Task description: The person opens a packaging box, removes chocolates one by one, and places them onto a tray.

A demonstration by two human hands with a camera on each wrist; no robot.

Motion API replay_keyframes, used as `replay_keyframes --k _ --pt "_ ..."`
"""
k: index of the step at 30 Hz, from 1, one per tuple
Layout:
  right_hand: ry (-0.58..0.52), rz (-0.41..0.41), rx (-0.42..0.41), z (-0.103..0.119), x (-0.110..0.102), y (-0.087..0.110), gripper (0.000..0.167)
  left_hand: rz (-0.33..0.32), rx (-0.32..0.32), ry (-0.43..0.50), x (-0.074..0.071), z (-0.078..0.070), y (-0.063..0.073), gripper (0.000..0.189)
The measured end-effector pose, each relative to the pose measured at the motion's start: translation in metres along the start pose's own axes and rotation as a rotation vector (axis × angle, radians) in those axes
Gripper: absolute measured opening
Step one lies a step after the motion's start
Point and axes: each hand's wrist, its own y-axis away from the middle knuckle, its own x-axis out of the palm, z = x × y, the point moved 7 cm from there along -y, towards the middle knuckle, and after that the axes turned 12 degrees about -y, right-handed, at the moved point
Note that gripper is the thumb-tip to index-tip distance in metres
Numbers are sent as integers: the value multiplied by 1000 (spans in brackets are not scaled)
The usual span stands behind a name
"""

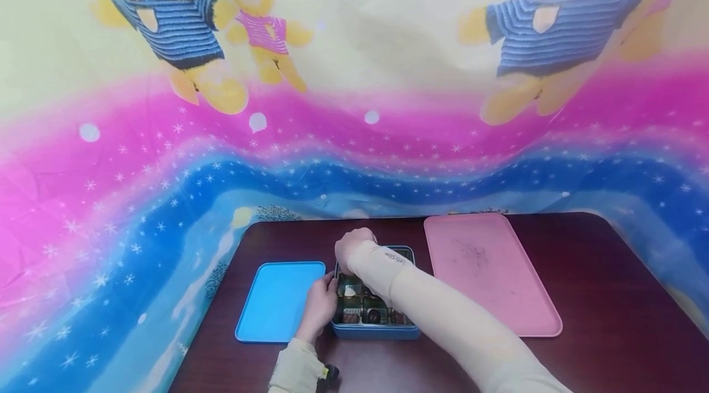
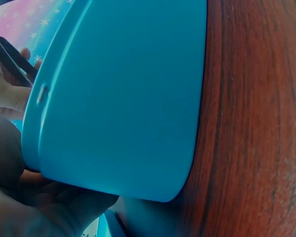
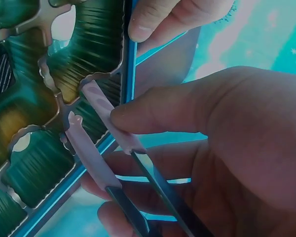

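Note:
A blue chocolate tin (image 1: 376, 333) stands on the table, with a gold-green plastic tray (image 3: 96, 44) of moulded cups inside. Several chocolates show at its near end, among them a dark round one (image 1: 373, 316). At the tin's left side my left hand (image 1: 320, 304) grips the wall, fingertips at the rim; in the left wrist view it lies along the tin's corner. My right hand (image 1: 354, 242) holds slim metal tongs (image 3: 163, 190) over the tin's far left part. Their pink sleeved tips (image 3: 86, 148) reach into a cup by the edge, spread apart, with a gap between them.
To the left lies a light blue tray (image 1: 282, 304), and to the right a larger pink tray (image 1: 487, 276). The dark wooden table (image 1: 598, 294) carries them all. Behind it hangs a bear-print cloth (image 1: 354, 153). The right forearm (image 1: 454, 319) crosses over the tin's right side.

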Motion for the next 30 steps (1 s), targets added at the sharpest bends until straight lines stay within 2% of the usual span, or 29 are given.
replay_keyframes --k 6,13,21,30 --pt "58 32 30 4 6 -12 17 6 26 4 1 -1 -1 39" --pt "81 40 60 7 11 -19 20 4 22 14 0 -1 1 39" --pt "111 20 66 11 10 -19 26 10 25 27 -1 -2 1 40" --pt "93 -3 23 7 2 -10 20 25 17 23 1 -2 1 40"
